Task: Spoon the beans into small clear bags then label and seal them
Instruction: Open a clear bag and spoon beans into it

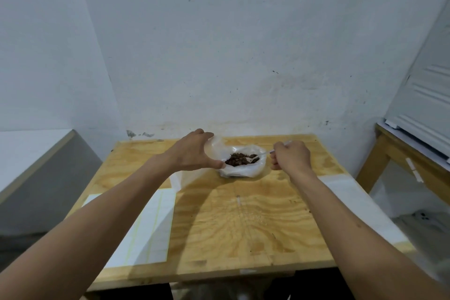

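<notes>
**A:** While both arms reach out over the plywood table (243,221), what's the grip state?

**B:** Left hand (192,151) pinches the rim of the plastic bag (239,170), thumb on the near edge, fingers over the far-left edge, holding the mouth open. Right hand (291,154) is curled tight round the handle of a white plastic spoon (255,158).

**A:** Spoon position?

**B:** Bowl end is down inside the bag, on the beans (237,159). Handle runs out to the right, into the fist.

**A:** Where's the bag?

**B:** Sitting on the table near the far edge, roughly mid-width. Brown beans are heaped in it.

**A:** Labels?

**B:** White label sheet (148,229) lies flat toward the near-left corner, partly under the left forearm. Another white sheet (360,204) lies along the right edge. Can't tell what that one is.
</notes>
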### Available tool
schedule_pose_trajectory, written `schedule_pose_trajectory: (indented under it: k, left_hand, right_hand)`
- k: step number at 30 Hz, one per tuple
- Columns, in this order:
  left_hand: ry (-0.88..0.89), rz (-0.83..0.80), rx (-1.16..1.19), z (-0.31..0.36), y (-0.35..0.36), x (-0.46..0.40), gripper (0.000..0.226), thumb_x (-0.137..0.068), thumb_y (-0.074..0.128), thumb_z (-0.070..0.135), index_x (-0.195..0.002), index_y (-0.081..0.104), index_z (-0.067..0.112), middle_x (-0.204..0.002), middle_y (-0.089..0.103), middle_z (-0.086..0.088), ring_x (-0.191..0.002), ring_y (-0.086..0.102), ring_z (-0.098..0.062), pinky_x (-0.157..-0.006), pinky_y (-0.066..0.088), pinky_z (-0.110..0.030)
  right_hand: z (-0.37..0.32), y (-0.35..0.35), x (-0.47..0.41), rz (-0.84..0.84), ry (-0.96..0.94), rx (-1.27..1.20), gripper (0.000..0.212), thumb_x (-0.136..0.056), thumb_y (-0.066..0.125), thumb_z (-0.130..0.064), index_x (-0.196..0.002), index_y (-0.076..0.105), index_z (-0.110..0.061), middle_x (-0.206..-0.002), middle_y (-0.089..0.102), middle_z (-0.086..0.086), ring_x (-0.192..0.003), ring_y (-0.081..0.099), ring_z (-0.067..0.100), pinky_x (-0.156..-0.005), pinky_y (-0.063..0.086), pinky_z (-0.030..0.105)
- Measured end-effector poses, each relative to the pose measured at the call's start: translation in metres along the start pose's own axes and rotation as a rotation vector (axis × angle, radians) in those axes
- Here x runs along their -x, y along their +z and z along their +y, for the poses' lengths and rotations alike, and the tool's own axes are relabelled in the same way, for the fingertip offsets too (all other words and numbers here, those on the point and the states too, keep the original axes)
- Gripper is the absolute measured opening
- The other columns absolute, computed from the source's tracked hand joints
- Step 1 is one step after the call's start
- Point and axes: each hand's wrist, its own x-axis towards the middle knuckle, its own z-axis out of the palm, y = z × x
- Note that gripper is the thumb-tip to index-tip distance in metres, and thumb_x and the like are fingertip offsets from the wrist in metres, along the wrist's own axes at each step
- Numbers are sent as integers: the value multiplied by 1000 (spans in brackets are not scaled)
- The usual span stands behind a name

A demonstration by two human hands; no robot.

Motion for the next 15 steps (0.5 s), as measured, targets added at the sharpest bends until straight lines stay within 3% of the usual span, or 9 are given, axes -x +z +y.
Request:
schedule_pose_trajectory:
  k: [4,8,12,15]
  left_hand:
    - [-4,7,61,-3,-4,3,100,-77,78,63,-153,40,12,-135,52,0,-121,51,-19,-97,44,-33]
    - [4,30,119,-3,-5,3,77,-76,79,63,-135,58,18,-113,57,3,-103,54,-17,-75,41,-26]
    - [15,18,141,-1,-2,2,57,-75,79,62,-112,65,21,-105,59,2,-98,58,-19,-84,48,-34]
    - [32,29,161,4,-1,2,69,-74,79,63,-122,64,16,-113,62,0,-105,59,-22,-89,50,-38]
  right_hand:
    - [5,-8,-11,18,113,-137,30,-93,55,-11,-69,69,0,-61,68,7,-39,61,16,-72,64,48]
    - [-6,-19,-15,17,102,-194,25,-91,55,-8,-69,66,-2,-63,66,9,-36,56,14,-64,61,42]
    - [-28,-24,-20,32,35,-201,25,-91,57,-10,-70,67,-1,-65,68,11,-40,58,15,-57,58,36]
    - [-46,-18,-17,-9,-47,-149,29,-92,58,-14,-69,71,-2,-59,69,6,-42,62,17,-63,62,41]
